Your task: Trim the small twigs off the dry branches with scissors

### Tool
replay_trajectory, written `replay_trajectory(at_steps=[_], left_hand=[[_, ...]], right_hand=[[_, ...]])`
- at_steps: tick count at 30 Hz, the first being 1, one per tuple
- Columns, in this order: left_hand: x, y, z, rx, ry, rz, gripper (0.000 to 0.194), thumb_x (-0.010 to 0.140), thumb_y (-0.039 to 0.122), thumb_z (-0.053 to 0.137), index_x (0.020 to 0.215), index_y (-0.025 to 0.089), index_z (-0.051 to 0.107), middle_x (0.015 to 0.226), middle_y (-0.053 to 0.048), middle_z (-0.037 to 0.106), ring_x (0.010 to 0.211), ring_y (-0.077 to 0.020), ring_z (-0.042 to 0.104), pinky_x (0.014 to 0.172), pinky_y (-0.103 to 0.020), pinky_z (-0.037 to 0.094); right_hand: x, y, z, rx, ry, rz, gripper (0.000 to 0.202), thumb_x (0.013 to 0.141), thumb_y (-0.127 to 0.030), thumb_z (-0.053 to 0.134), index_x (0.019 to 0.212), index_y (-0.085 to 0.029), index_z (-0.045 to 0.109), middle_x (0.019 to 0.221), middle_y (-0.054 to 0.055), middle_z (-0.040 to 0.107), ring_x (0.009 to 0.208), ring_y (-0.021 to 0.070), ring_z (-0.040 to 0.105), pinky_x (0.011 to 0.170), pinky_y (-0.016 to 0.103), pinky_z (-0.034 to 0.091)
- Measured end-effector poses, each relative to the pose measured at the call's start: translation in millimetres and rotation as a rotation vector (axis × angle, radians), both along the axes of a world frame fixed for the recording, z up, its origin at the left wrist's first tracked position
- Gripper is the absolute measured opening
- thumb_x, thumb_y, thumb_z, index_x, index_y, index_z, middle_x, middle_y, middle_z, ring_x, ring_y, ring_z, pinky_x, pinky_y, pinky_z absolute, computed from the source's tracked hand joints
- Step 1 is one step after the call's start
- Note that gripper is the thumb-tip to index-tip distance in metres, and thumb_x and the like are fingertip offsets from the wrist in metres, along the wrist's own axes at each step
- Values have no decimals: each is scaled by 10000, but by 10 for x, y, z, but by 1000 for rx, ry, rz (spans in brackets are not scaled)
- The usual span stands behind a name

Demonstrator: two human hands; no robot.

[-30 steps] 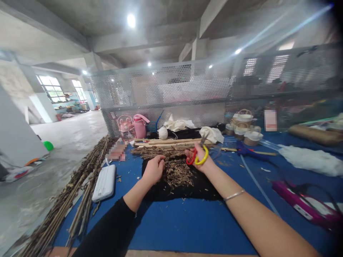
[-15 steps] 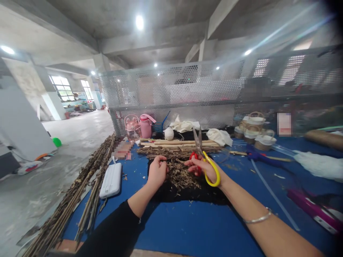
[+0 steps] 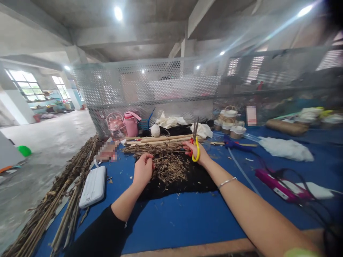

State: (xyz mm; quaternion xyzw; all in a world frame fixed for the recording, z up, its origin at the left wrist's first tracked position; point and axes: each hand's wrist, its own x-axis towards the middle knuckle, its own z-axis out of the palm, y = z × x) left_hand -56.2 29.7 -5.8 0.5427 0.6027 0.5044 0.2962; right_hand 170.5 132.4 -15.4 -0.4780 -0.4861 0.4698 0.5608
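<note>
My left hand [image 3: 143,168] is closed in a pinch over the left side of a pile of dried plant bits [image 3: 171,167]. A thin dry stalk [image 3: 167,156] runs from its fingertips toward my other hand. My right hand [image 3: 197,150] has scissors [image 3: 196,134] hooked on it, with yellow and red handles and the blades pointing up and away. Its fingers reach in toward the far end of the stalk; whether they grip it I cannot tell. The pile lies on a black cloth [image 3: 198,178]. Behind it, dried stalks [image 3: 144,149] and pale sticks [image 3: 163,140] lie crosswise.
Long bundles of dried stalks [image 3: 60,182] line the left table edge, beside a white power bank [image 3: 93,186]. Pink bottles [image 3: 130,125], a white ball of string [image 3: 155,130] and small baskets [image 3: 237,131] stand along the mesh partition [image 3: 160,89]. A purple device [image 3: 281,185] lies right.
The view has swung to the right. My right hand has turned so the scissors stand more upright, and it sits farther back over the cloth. My left hand stays in its pinch.
</note>
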Motion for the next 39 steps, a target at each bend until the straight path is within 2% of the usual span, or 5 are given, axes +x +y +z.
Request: replay_trajectory(at_steps=[7,15,24,31,39], left_hand=[[9,56,-91,-29,-156,-37,266,767,275,429,987,145,501,705,-22,614,500,-73,480,445,-164,355],[4,73,-87,-13,-250,-28,340,766,195,400,1098,159,462,722,-9,578,536,-69,483,465,-156,383],[-192,209,-88,-6,-353,66,292,742,175,401,1025,157,470,609,39,486,464,-58,445,461,-167,381],[-470,488,-180,-7,-511,95,318,674,176,483,990,155,456,655,13,561,584,-83,563,564,-191,422],[-458,675,-318,51,-583,-19,304,608,174,528,906,152,472,568,33,564,571,-106,568,640,-240,426]], right_hand=[[196,-22,-71,114,-287,-84,297,680,-457,587,746,-195,465,783,43,615,728,173,588,464,217,457],[249,-227,106,188,-1127,-390,344,687,-495,586,849,-193,558,863,107,628,819,246,584,638,293,398],[101,-288,-1,182,-1180,-3,337,651,-493,630,791,-194,566,749,47,629,673,172,571,562,228,342],[20,-165,-115,224,-1118,-79,212,670,-281,624,848,-185,559,778,48,635,682,156,564,572,215,333],[-96,-215,-128,390,-908,70,197,690,-302,592,836,-181,539,723,8,614,612,119,524,576,197,359]])
